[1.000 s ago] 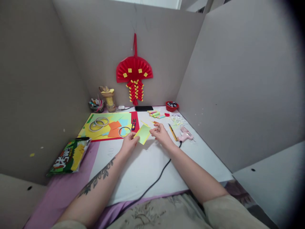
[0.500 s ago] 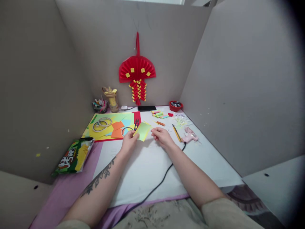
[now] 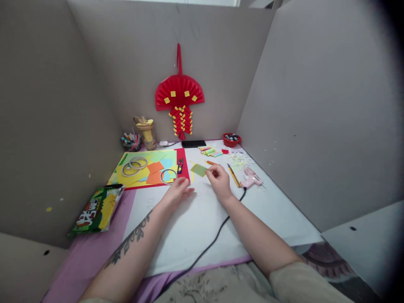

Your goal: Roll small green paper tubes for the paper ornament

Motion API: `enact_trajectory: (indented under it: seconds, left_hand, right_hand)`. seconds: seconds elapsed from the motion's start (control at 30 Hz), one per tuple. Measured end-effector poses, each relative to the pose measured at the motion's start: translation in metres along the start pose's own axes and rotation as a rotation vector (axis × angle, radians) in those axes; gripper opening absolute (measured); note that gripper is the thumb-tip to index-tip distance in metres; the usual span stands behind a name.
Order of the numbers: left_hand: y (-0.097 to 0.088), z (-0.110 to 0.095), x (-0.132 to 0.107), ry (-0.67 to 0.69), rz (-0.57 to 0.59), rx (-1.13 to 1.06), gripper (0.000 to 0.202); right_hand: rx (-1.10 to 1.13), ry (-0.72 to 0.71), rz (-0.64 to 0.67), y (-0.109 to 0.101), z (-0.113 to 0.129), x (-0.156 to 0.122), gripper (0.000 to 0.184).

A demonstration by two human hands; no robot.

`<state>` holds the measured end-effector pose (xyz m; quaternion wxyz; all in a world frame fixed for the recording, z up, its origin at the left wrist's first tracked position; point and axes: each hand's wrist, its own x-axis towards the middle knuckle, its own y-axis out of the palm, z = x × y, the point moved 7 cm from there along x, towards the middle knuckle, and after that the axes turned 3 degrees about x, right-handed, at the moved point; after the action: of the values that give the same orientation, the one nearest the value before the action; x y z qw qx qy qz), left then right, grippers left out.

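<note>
A small green piece of paper [image 3: 198, 170] is pinched by one corner in my right hand [image 3: 220, 181], held over the white tabletop. My left hand [image 3: 179, 191] is a little to the left with its fingers apart and nothing in them. Just beyond it lies a ring of tape [image 3: 168, 171] on the coloured paper sheets. Small thread snips [image 3: 180, 166] rest on the red sheet edge behind. A thin yellow paper strip [image 3: 192, 175] lies beneath the green paper, and an orange paper roll [image 3: 210, 163] sits just behind my right hand.
A craft knife [image 3: 234, 175] and a pink glue gun [image 3: 251, 178] lie right, its black cord [image 3: 214, 240] crossing the table. Behind are rolled paper tubes [image 3: 210, 151], a phone [image 3: 193, 144] and a red bowl [image 3: 232, 139]. A snack bag [image 3: 96, 210] lies left; a red paper fan ornament [image 3: 179, 94] hangs behind.
The green paper has passed from my left hand to my right and is tilted flatter. My left hand has let go and lowered slightly, with its fingers apart.
</note>
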<state>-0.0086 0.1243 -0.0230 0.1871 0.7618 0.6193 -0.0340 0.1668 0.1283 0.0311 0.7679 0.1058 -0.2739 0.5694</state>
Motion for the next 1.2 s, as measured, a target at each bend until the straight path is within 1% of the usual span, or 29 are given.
enact_trajectory:
  seconds: [0.03, 0.07, 0.1, 0.13, 0.17, 0.2, 0.23, 0.27, 0.33, 0.4, 0.47, 0.5, 0.53, 0.6, 0.67, 0.77, 0.8, 0.83, 0.87, 0.9, 0.93, 1.0, 1.03, 1.07, 1.1, 1.17, 1.2]
  left_hand:
    - [0.006, 0.003, -0.002, -0.082, 0.081, -0.084, 0.044]
    - [0.012, 0.003, -0.005, -0.132, 0.155, -0.162, 0.045]
    - [0.014, 0.001, -0.005, -0.143, 0.197, -0.225, 0.043]
    - [0.013, -0.002, -0.005, -0.121, 0.199, -0.268, 0.037]
    - [0.009, -0.006, -0.002, -0.076, 0.165, -0.283, 0.029]
    - [0.003, -0.009, 0.000, -0.026, 0.111, -0.273, 0.022]
    - [-0.002, -0.010, 0.002, 0.016, 0.059, -0.248, 0.022]
    - [-0.006, -0.011, 0.004, 0.045, 0.023, -0.218, 0.025]
    - [-0.008, -0.012, 0.006, 0.082, 0.006, -0.175, 0.033]
    - [-0.008, -0.012, 0.007, 0.106, -0.001, -0.155, 0.036]
    - [-0.011, -0.011, 0.008, 0.111, -0.034, -0.128, 0.034]
    - [-0.012, -0.009, 0.009, 0.101, -0.055, -0.113, 0.032]
    - [-0.014, -0.008, 0.009, 0.084, -0.075, -0.100, 0.029]
    - [-0.014, -0.003, 0.009, 0.047, -0.084, -0.082, 0.025]
    - [-0.008, 0.001, 0.007, 0.022, -0.036, -0.069, 0.025]
    - [0.007, 0.007, 0.002, -0.015, 0.130, 0.010, 0.028]
    - [0.011, 0.008, 0.000, -0.025, 0.181, 0.071, 0.026]
    - [0.011, 0.007, -0.001, -0.027, 0.207, 0.162, 0.023]
    - [0.008, 0.005, -0.002, -0.011, 0.205, 0.280, 0.020]
    - [-0.001, -0.002, -0.001, 0.038, 0.147, 0.428, 0.021]
    - [-0.015, -0.012, 0.000, 0.120, 0.019, 0.613, 0.020]
    - [-0.040, -0.040, -0.003, 0.338, -0.270, 0.951, 0.015]
    - [-0.050, -0.049, -0.005, 0.402, -0.377, 1.101, 0.014]
    - [-0.056, -0.052, -0.004, 0.404, -0.416, 1.249, 0.016]
    - [-0.062, -0.053, -0.002, 0.390, -0.426, 1.360, 0.018]
    - [-0.067, -0.051, 0.001, 0.359, -0.415, 1.498, 0.018]
    - [-0.068, -0.051, 0.002, 0.348, -0.408, 1.529, 0.017]
  right_hand:
    - [-0.040, -0.122, 0.039, 0.002, 0.011, -0.003, 0.007]
    - [-0.064, -0.231, 0.126, 0.008, 0.020, -0.007, 0.007]
    - [-0.075, -0.319, 0.231, 0.016, 0.026, -0.013, 0.010]
    - [-0.079, -0.381, 0.322, 0.023, 0.030, -0.018, 0.014]
    - [-0.084, -0.420, 0.383, 0.029, 0.032, -0.023, 0.017]
    - [-0.093, -0.441, 0.416, 0.034, 0.032, -0.026, 0.019]
    - [-0.103, -0.448, 0.428, 0.036, 0.031, -0.028, 0.020]
    - [-0.112, -0.446, 0.427, 0.038, 0.029, -0.028, 0.021]
    - [-0.126, -0.427, 0.426, 0.038, 0.026, -0.027, 0.022]
    - [-0.131, -0.406, 0.440, 0.036, 0.023, -0.026, 0.024]
    - [-0.115, -0.363, 0.435, 0.032, 0.020, -0.023, 0.026]
    - [-0.099, -0.313, 0.410, 0.030, 0.017, -0.020, 0.025]
    - [-0.078, -0.235, 0.374, 0.027, 0.012, -0.017, 0.023]
    - [-0.007, -0.022, 0.304, 0.025, -0.003, -0.013, 0.019]
    - [0.107, 0.178, 0.289, 0.028, -0.019, -0.014, 0.024]
    - [0.271, 0.358, 0.331, 0.038, -0.033, -0.020, 0.038]
    - [0.293, 0.405, 0.339, 0.039, -0.037, -0.022, 0.041]
    - [0.298, 0.450, 0.343, 0.040, -0.041, -0.024, 0.042]
    - [0.291, 0.490, 0.351, 0.040, -0.044, -0.026, 0.043]
    - [0.277, 0.521, 0.365, 0.040, -0.047, -0.027, 0.043]
    - [0.260, 0.540, 0.386, 0.040, -0.048, -0.029, 0.043]
    - [0.209, 0.546, 0.436, 0.041, -0.047, -0.032, 0.040]
    - [0.169, 0.533, 0.459, 0.042, -0.046, -0.033, 0.038]
    - [0.117, 0.510, 0.475, 0.043, -0.045, -0.033, 0.036]
    - [0.056, 0.477, 0.483, 0.044, -0.043, -0.033, 0.033]
    - [-0.074, 0.386, 0.481, 0.045, -0.041, -0.031, 0.026]
    - [-0.131, 0.338, 0.480, 0.045, -0.040, -0.031, 0.024]
